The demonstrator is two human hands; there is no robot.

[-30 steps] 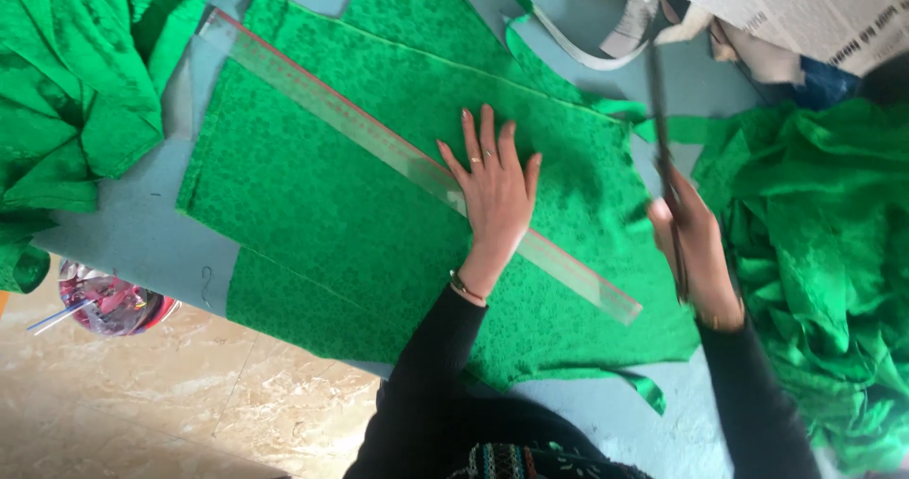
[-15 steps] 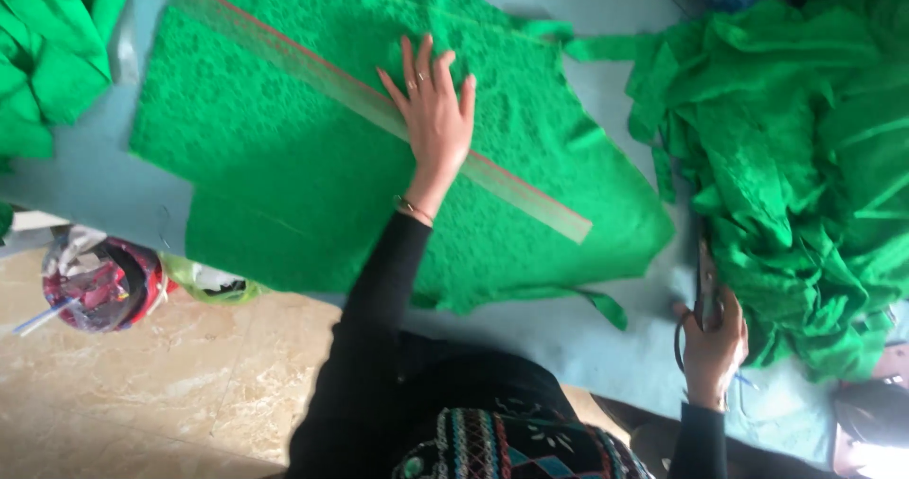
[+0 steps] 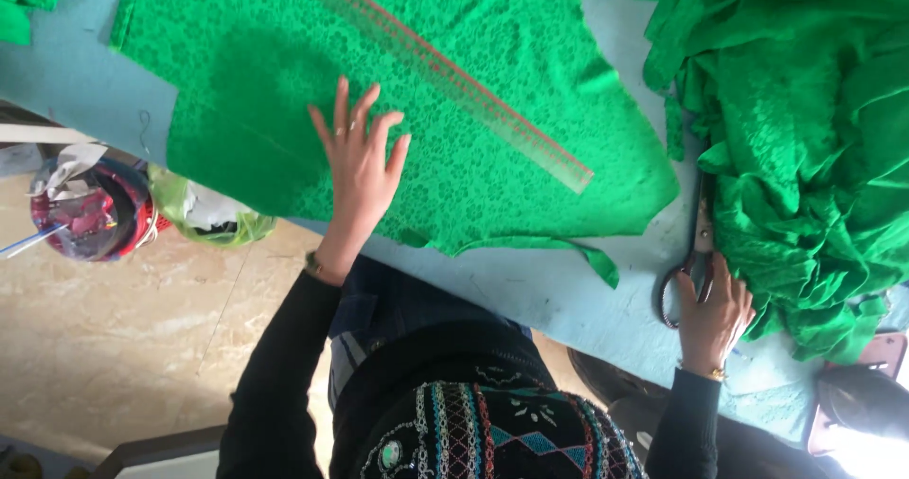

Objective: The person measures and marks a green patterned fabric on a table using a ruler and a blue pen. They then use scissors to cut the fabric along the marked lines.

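Crowding right hand [image 3: 715, 313]: heaped green cloth [image 3: 814, 157].

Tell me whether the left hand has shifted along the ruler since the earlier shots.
Yes. The left hand pressed on the clear ruler before; now it lies flat on the green fabric beside the ruler, on the side nearer the person.

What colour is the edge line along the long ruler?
Red: the clear ruler has a red line along its edge, seen in the head view.
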